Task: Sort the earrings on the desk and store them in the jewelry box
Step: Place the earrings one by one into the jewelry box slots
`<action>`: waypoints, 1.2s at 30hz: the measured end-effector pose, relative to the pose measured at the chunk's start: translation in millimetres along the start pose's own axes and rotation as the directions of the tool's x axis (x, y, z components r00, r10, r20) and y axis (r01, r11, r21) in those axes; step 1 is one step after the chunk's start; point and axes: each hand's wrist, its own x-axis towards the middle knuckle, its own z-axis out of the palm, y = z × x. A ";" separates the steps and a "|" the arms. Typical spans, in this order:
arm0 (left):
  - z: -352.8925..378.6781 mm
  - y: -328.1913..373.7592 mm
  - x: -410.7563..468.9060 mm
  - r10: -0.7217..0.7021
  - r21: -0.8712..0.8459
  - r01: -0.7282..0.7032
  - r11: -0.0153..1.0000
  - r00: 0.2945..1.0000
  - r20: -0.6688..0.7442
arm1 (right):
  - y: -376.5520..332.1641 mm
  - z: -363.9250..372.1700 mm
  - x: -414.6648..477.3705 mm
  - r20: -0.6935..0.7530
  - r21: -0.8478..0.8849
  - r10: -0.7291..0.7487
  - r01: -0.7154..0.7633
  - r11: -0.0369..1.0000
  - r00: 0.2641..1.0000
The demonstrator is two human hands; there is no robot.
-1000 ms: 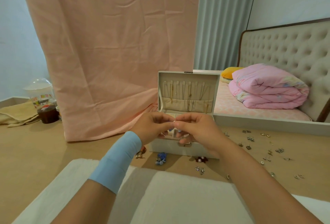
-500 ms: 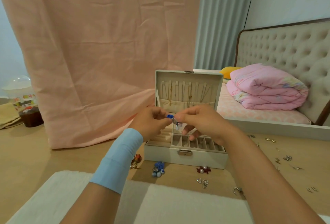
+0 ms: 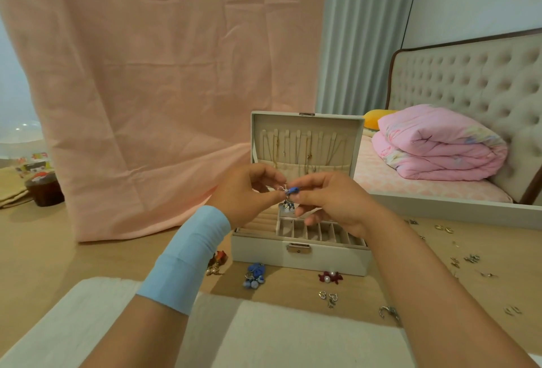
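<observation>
Whereas a second ago nothing shows between your fingers, a blue drop earring (image 3: 289, 199) now dangles there, pinched from 9 o'clock by your left hand (image 3: 246, 191) and from 3 o'clock by your right hand (image 3: 331, 200), the two hands close together. It hangs above the open jewelry box (image 3: 299, 259), over its divided slots, so it looks ready to drop in. Its likely mate, the blue cluster (image 3: 254, 275), lies on the bench (image 3: 58, 250) at the box's 7 o'clock; small silver pieces (image 3: 469, 259) scatter at 3 o'clock.
</observation>
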 end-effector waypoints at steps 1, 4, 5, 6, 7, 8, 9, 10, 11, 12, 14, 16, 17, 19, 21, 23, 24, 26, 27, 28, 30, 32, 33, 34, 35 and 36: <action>0.8 0.4 -0.5 -0.044 -0.044 0.045 0.998 0.999 0.023 | 0.5 -0.3 0.0 -0.013 -0.002 -0.011 0.011 1.000 1.000; 6.6 4.2 -2.5 -0.183 -0.132 0.192 0.972 0.980 0.077 | 1.6 1.8 -0.3 -0.059 -0.013 -0.063 0.063 0.998 0.996; 8.5 5.5 -2.4 -0.215 -0.157 0.224 0.962 0.974 0.074 | 1.9 3.4 -0.2 -0.076 -0.017 -0.084 0.083 0.996 0.994; 9.8 6.6 -2.4 -0.241 -0.183 0.249 0.951 0.968 0.067 | 2.0 4.9 -0.2 -0.091 -0.019 -0.101 0.099 0.995 0.991; 10.4 6.9 -2.3 -0.262 -0.204 0.268 0.942 0.964 0.057 | 1.9 6.2 0.2 -0.098 -0.015 -0.110 0.109 0.994 0.989; 10.3 6.4 -2.3 -0.278 -0.224 0.281 0.933 0.959 0.044 | 1.4 7.1 0.4 -0.095 -0.001 -0.111 0.112 0.994 0.989; 9.8 5.8 -2.3 -0.293 -0.239 0.290 0.927 0.956 0.026 | 0.6 7.8 0.8 -0.085 0.016 -0.107 0.109 0.994 0.991; 8.7 5.2 -2.2 -0.303 -0.242 0.295 0.924 0.953 0.006 | -0.3 7.7 0.6 -0.072 0.024 -0.102 0.104 0.994 0.992; 7.9 4.8 -2.1 -0.303 -0.231 0.294 0.928 0.953 -0.008 | -0.6 7.2 0.6 -0.061 0.014 -0.102 0.103 0.995 0.993; 7.5 4.8 -2.1 -0.297 -0.211 0.288 0.934 0.955 -0.010 | -0.4 6.3 0.2 -0.054 -0.012 -0.110 0.109 0.994 0.993; 7.4 4.8 -2.3 -0.276 -0.158 0.276 0.948 0.961 0.019 | 1.2 4.9 -0.1 -0.043 -0.081 -0.123 0.120 0.990 0.991; 6.0 4.0 -3.0 -0.247 -0.064 0.253 0.965 0.965 0.082 | 3.5 4.2 -0.4 -0.009 -0.166 -0.120 0.117 0.979 0.993; 4.3 3.6 -3.5 -0.236 -0.008 0.238 0.971 0.964 0.126 | 4.5 3.8 0.0 0.013 -0.245 -0.126 0.125 0.961 0.992; -1.2 3.2 -4.1 -0.228 0.113 0.208 0.972 0.950 0.215 | 6.0 2.9 1.9 0.059 -0.435 -0.153 0.164 0.885 0.986; -7.9 2.4 -3.8 -0.247 0.245 0.182 0.952 0.931 0.270 | 6.4 3.9 3.8 0.096 -0.561 -0.162 0.188 0.807 0.982; -12.9 -0.2 -2.9 -0.277 0.315 0.183 0.931 0.917 0.286 | 5.2 6.5 3.6 0.123 -0.639 -0.147 0.192 0.745 0.981; -14.2 -1.7 -2.8 -0.284 0.330 0.185 0.926 0.917 0.281 | 4.6 7.9 3.6 0.137 -0.664 -0.137 0.194 0.722 0.981; -14.9 -4.3 -3.5 -0.273 0.370 0.164 0.914 0.924 0.266 | 5.2 10.3 3.8 0.171 -0.709 -0.123 0.209 0.674 0.977; -14.3 -5.4 -3.8 -0.263 0.394 0.146 0.907 0.928 0.262 | 6.5 11.5 4.1 0.187 -0.731 -0.126 0.224 0.644 0.974; -13.5 -6.3 -4.1 -0.253 0.410 0.130 0.903 0.931 0.262 | 8.1 12.8 4.3 0.199 -0.748 -0.131 0.237 0.620 0.971; -11.0 -8.0 -4.5 -0.242 0.418 0.114 0.901 0.933 0.267 | 10.6 14.5 4.8 0.213 -0.750 -0.131 0.248 0.613 0.968; -7.8 -9.7 -3.7 -0.238 0.414 0.112 0.903 0.934 0.266 | 10.1 13.3 4.9 0.203 -0.725 -0.121 0.232 0.649 0.972; -5.8 -10.4 -3.4 -0.232 0.413 0.106 0.904 0.936 0.267 | 9.4 11.7 5.1 0.188 -0.709 -0.124 0.222 0.669 0.974; -3.7 -10.8 -3.4 -0.225 0.412 0.099 0.906 0.936 0.269 | 8.6 10.3 5.4 0.171 -0.693 -0.135 0.216 0.688 0.976; -1.6 -11.2 -3.5 -0.221 0.411 0.095 0.907 0.937 0.272 | 8.9 9.2 5.9 0.153 -0.677 -0.150 0.214 0.704 0.977; 0.9 -11.5 -3.8 -0.222 0.410 0.095 0.907 0.936 0.274 | 9.7 9.0 6.6 0.133 -0.665 -0.167 0.213 0.716 0.977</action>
